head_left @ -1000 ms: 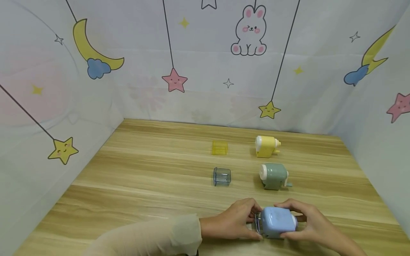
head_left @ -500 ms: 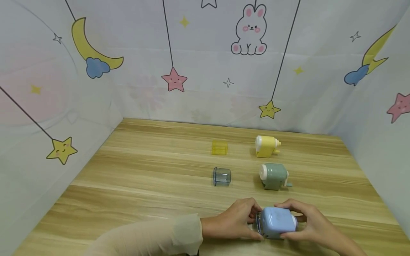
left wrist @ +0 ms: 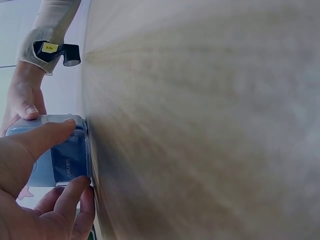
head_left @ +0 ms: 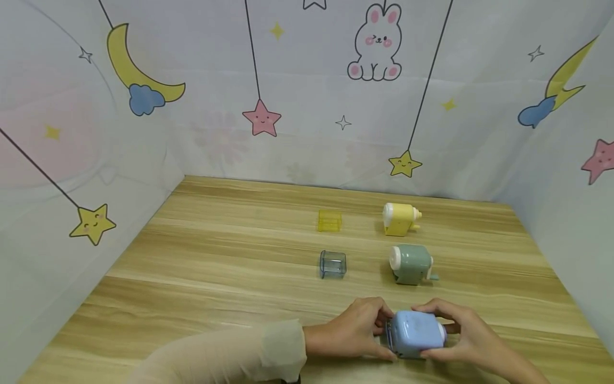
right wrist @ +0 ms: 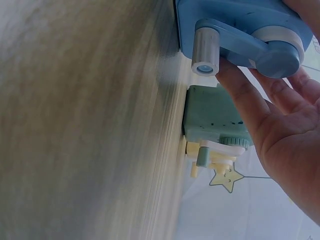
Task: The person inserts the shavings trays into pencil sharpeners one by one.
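Note:
A blue crank pencil sharpener [head_left: 416, 332] stands on the table near the front, between the two hands. My right hand [head_left: 467, 336] grips its body from the right, fingers on the far side and thumb on the near side. The crank handle [right wrist: 205, 52] shows under that hand in the right wrist view. On the left, my left hand [head_left: 352, 330] pinches the clear blue shavings drawer [left wrist: 70, 157] between thumb and fingers at the body's left end. Most of the drawer is inside the body, with only a thin edge showing in the head view.
Behind stand a green sharpener [head_left: 412, 264] and a yellow sharpener [head_left: 398, 220]. Left of them lie a clear grey-blue drawer [head_left: 333, 264] and a clear yellow drawer [head_left: 330, 221] on the wooden table [head_left: 201, 256]. Printed cloth walls [head_left: 297, 144] enclose the table's back and sides.
The clear blue drawer has slid right, further into the blue sharpener, with the left hand moving slightly right along with it. The right hand keeps its grip on the body.

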Tool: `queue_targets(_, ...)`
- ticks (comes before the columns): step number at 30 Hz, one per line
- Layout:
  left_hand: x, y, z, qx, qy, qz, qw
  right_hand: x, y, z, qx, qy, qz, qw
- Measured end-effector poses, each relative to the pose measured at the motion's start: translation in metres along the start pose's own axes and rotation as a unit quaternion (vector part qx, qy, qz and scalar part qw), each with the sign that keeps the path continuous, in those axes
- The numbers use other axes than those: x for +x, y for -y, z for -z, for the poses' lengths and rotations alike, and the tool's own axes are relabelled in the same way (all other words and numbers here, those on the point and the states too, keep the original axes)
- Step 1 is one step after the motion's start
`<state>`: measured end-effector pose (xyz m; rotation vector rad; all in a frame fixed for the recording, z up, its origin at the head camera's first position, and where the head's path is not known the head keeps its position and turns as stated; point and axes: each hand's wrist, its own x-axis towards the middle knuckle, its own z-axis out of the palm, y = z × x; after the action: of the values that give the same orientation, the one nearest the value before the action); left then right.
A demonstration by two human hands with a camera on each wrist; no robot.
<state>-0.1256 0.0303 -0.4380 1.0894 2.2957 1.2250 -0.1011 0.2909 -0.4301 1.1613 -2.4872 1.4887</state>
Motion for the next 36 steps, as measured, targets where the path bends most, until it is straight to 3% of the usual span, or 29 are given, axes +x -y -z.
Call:
queue_targets(21,0.0058,-0.0032,-0.0018,0.004,0.005,0.012,0.9999,0.0003,0.0034,0.0010,0.008,0.002,-0.017,0.9998)
queue_targets(36,0.0060,-0.0044,-0.0049,0.018,-0.009,0.008,0.9998,0.0006,0.0032,0.0002,0.013,0.003,-0.021,0.9997)
